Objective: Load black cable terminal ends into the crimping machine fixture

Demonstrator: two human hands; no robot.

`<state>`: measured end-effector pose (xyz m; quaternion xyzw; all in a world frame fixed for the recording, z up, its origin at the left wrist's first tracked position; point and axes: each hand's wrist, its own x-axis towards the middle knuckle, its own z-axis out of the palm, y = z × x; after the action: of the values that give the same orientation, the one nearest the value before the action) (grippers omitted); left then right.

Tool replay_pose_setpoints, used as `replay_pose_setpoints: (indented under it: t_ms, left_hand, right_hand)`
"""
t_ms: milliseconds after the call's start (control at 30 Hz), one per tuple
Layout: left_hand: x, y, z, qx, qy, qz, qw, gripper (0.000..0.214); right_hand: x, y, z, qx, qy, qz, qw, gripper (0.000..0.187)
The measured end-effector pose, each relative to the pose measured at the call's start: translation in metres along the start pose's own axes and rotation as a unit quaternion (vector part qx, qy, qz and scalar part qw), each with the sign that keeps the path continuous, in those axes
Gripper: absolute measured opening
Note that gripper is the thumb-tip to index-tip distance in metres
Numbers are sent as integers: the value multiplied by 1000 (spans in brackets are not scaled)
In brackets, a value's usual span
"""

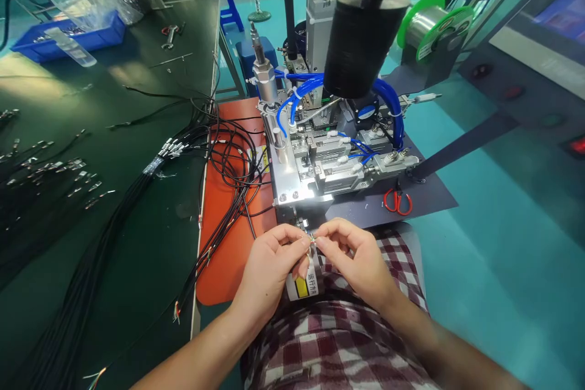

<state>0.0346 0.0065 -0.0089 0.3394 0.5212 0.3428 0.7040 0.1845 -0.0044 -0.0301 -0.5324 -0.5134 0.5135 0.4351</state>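
My left hand and my right hand meet just below the front edge of a small metal machine. Both are pinched on a tiny metal connector held between their fingertips; its wire is hidden by the fingers. Below the hands a white and yellow label shows on the machine's front. My lap in a checked garment lies under the hands.
A bundle of black wires with metal terminals runs across the dark green bench and the orange mat. Red scissors lie right of the machine. A solder spool and blue bin stand behind.
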Motion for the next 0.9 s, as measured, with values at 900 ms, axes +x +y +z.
replay_pose_setpoints:
  t_ms: [900]
  left_hand:
    - [-3, 6, -1, 104, 10, -8, 994, 23]
  right_hand:
    - [1, -6, -13, 104, -87, 138, 981, 20]
